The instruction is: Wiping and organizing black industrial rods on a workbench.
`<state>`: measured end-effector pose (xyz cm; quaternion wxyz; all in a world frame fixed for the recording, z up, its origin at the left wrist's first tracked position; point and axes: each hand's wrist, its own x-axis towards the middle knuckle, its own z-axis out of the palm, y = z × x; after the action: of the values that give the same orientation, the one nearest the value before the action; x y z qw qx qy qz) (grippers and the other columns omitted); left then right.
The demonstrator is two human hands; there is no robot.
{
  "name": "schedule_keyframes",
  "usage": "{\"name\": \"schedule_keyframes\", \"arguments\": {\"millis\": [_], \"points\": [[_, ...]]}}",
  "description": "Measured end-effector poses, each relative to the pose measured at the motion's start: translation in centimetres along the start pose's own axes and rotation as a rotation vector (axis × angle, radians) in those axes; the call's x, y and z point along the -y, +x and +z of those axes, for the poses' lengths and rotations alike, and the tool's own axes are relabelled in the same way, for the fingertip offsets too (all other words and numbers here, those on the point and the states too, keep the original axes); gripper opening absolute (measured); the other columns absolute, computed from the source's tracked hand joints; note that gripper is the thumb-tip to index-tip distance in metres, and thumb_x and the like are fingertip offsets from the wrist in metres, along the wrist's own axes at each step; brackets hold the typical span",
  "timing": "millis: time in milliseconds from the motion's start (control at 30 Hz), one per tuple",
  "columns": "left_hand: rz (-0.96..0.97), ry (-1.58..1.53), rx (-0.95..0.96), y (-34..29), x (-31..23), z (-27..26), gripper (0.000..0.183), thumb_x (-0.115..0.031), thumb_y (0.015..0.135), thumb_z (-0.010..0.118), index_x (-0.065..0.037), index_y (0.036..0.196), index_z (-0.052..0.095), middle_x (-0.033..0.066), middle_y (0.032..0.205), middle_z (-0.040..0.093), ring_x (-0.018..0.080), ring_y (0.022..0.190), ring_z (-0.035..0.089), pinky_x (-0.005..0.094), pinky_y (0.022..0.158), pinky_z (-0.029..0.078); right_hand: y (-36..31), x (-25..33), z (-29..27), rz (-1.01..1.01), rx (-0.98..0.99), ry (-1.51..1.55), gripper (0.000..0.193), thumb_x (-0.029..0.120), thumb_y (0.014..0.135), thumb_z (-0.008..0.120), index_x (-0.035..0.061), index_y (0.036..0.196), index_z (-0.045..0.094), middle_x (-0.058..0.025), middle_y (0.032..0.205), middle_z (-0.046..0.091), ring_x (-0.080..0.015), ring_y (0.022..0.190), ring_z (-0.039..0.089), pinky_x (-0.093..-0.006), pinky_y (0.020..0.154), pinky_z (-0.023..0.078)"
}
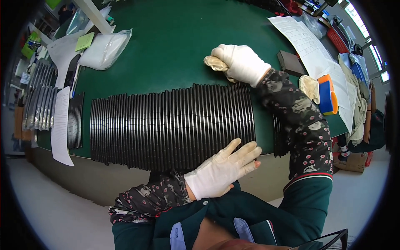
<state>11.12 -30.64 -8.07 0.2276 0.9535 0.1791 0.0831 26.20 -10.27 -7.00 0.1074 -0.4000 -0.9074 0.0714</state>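
Head view. Rods, black, slender, rowed side by side on green table, centre of frame. Right hand, gloved, upper centre-right: closed around crumpled cream cloth. Left hand, gloved, lower centre: fingers extended, grasping nothing, at row's lower edge; contact cannot be told.

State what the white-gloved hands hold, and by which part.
The white-gloved right hand grips a crumpled cream-coloured cloth bunched in its fist; which part is gripped is hidden. The white-gloved left hand, fingers extended, holds nothing visible.
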Motion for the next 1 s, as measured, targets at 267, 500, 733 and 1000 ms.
{"name": "schedule_keyframes", "arguments": {"millis": [267, 500, 733, 1000], "points": [[0.004, 0.064, 0.025, 0.3, -0.7, -0.3, 0.081, -0.030, 0.066, 0.078, -0.010, 0.137, 0.047, 0.0105, 0.147, 0.035, 0.0258, 0.140, 0.029, 0.0455, 0.113, 0.024, -4.1, 3.7, -0.4, -0.521, -0.144, -0.019, 0.030, 0.012, 0.069, 0.071, 0.0093, 0.097, 0.058, -0.0059, 0.082, 0.060, -0.0222, 0.068, 0.063, -0.0325, 0.057, 0.053], [0.010, 0.074, -0.017, 0.5, -1.3, 0.2, 0.076, -0.031, 0.065, 0.078, -0.010, 0.133, 0.051, 0.0094, 0.144, 0.038, 0.0253, 0.137, 0.032, 0.0446, 0.112, 0.028, -3.4, 0.0, -2.3, 0.239, 0.039, 0.186, 0.024, 0.008, 0.080, 0.064, 0.0106, 0.104, 0.063, -0.0087, 0.092, 0.062, -0.0268, 0.091, 0.062, -0.0346, 0.080, 0.051], [0.025, 0.197, -0.042, 0.7, -2.3, 0.7, 0.075, -0.030, 0.065, 0.078, -0.011, 0.132, 0.050, 0.0092, 0.142, 0.039, 0.0259, 0.135, 0.035, 0.0447, 0.110, 0.031, -6.0, 1.4, -1.9, 0.004, -0.002, 0.083, 0.022, 0.007, 0.076, 0.067, 0.0093, 0.098, 0.062, -0.0085, 0.092, 0.062, -0.0283, 0.090, 0.060, -0.0361, 0.079, 0.050], [0.044, 0.139, -0.023, 1.1, -2.1, -0.4, 0.076, -0.030, 0.066, 0.078, -0.011, 0.133, 0.048, 0.0104, 0.141, 0.039, 0.0275, 0.135, 0.035, 0.0498, 0.109, 0.030, -7.3, 3.7, -5.1, 0.275, 0.015, 0.438, 0.019, 0.021, 0.083, 0.068, 0.0056, 0.094, 0.065, -0.0119, 0.086, 0.065, -0.0284, 0.082, 0.064, -0.0384, 0.074, 0.052]]}}
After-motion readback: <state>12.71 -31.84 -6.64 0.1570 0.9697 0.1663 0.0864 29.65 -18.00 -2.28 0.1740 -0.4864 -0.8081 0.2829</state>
